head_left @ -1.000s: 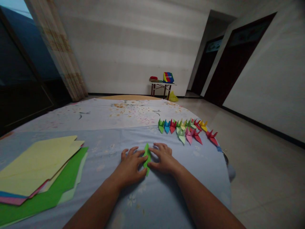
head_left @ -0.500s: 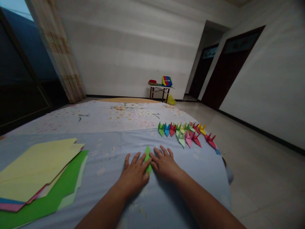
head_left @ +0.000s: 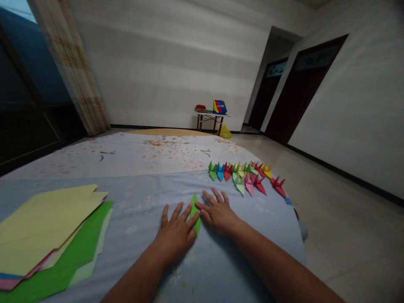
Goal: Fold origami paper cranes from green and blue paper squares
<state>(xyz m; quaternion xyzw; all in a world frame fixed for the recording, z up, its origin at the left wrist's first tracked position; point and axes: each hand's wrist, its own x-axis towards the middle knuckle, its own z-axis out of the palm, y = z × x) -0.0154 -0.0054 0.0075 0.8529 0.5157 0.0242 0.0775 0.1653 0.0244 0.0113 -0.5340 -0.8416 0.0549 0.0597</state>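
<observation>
A narrow folded green paper [head_left: 195, 212] lies on the light blue cloth [head_left: 151, 202] between my two hands. My left hand [head_left: 175, 233] lies flat with its fingers spread, its index finger and thumb pressing the paper's left edge. On the other side my right hand [head_left: 217, 212] also rests flat, fingers stretched out, touching the paper's right edge. Neither hand grips the paper; both press it down.
A row of several coloured paper cranes [head_left: 244, 174] sits ahead to the right. A stack of large coloured sheets [head_left: 47, 231] lies at the left. The cloth's right edge [head_left: 295, 210] drops to a tiled floor. A small table [head_left: 210, 120] stands by the far wall.
My fingers have gone from curled around the green paper to stretched flat along it. The view has shifted slightly; the paper stays in place.
</observation>
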